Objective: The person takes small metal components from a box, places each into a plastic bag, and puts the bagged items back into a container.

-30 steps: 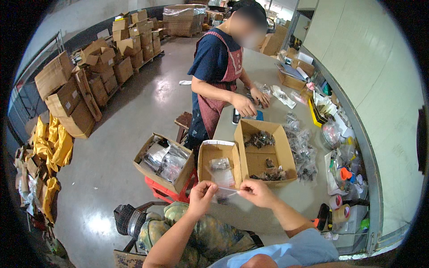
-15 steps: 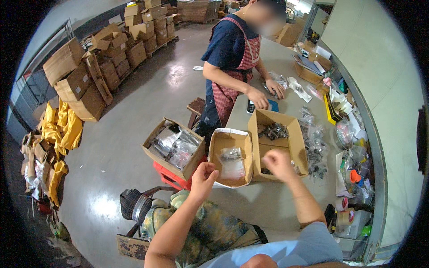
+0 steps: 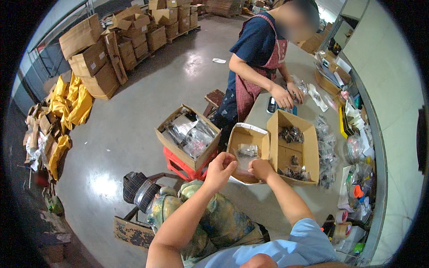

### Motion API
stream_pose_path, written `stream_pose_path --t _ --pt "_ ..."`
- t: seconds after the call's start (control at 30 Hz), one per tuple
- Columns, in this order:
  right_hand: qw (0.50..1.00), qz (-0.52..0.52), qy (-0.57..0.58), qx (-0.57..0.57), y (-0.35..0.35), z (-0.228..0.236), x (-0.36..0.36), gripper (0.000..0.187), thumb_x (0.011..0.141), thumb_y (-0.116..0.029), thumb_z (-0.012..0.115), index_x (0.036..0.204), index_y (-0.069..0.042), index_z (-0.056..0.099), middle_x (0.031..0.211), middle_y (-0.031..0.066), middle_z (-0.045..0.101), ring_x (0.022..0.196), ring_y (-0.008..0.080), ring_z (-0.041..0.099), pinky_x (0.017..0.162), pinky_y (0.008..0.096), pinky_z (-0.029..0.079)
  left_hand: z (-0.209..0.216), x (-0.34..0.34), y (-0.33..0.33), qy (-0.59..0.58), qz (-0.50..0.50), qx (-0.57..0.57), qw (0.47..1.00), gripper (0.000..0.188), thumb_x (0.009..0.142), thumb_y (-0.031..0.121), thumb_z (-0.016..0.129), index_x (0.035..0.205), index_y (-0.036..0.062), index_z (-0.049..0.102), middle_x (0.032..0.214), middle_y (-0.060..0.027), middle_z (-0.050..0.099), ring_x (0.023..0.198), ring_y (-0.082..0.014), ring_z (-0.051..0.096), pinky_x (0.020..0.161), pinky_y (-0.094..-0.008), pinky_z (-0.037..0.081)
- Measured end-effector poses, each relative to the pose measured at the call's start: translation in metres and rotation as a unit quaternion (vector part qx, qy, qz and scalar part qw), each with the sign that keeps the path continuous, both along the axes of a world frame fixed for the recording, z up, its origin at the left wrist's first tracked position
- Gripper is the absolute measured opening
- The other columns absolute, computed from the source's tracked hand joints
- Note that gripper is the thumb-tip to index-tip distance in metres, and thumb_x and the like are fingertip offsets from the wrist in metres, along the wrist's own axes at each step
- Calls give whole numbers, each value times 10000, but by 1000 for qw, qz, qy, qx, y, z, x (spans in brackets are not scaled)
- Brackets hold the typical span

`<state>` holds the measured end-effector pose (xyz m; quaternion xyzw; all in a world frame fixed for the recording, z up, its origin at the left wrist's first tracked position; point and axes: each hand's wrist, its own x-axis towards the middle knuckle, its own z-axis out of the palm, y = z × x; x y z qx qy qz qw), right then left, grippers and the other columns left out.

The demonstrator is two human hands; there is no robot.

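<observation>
My left hand (image 3: 220, 169) hovers at the near left corner of a small open carton (image 3: 264, 137), its thumb and fingers pinched together. What it pinches, if anything, does not show. Over the same carton's near right side, my right hand (image 3: 262, 169) is closed, and its grip is hidden from view. Between the hands, clear flat plastic bags (image 3: 243, 164) lie in the carton, with a filled clear bag (image 3: 247, 150) beyond them. Right of it stands a larger carton (image 3: 280, 152) with small dark parts (image 3: 291, 134) in separate heaps.
On my left, a carton of filled bags (image 3: 189, 134) sits on a red stool (image 3: 178, 161). Bagged parts (image 3: 326, 145) line the table's right side. Across the table, a co-worker in a checked apron (image 3: 249, 91) handles small items near a phone (image 3: 271, 105). Stacked boxes (image 3: 94, 71) stand far left.
My right hand has left the larger carton and come left over the small one, near my left hand. The whole view has shifted, so the scene sits further right.
</observation>
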<state>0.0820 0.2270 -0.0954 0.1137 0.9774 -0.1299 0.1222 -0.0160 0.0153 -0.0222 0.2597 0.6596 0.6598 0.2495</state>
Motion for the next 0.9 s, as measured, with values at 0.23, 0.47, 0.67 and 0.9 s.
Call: stream_pose_path --t 0.23,0.47,0.67,0.9 --pt "974 -143 62 -164 -19 43 3 147 792 -150 610 870 -28 640 830 166 645 796 322 622 691 405 472 -33 0 6 45 -30 -135 989 198 822 156 612 919 -16 597 752 -64 618 665 -113 566 601 -264 460" --pt "943 -116 189 -249 -57 37 18 91 753 -69 594 741 17 564 825 156 578 801 269 573 652 355 439 -58 25 29 -55 -32 -81 995 225 826 189 606 880 -29 590 731 -122 635 648 -177 610 580 -302 474" --pt "906 -76 312 -276 -69 68 27 346 685 -12 693 958 -37 481 987 116 558 948 239 562 809 328 450 -31 29 20 147 -19 -154 977 153 836 134 556 881 -10 581 786 -168 634 697 -293 621 630 -355 478" --pt "797 -195 210 -532 -52 59 41 391 784 34 580 1130 -45 416 914 91 565 875 153 564 745 297 489 -23 26 19 117 -38 -31 992 141 829 117 595 872 -11 636 685 -146 612 622 -219 600 590 -316 462"
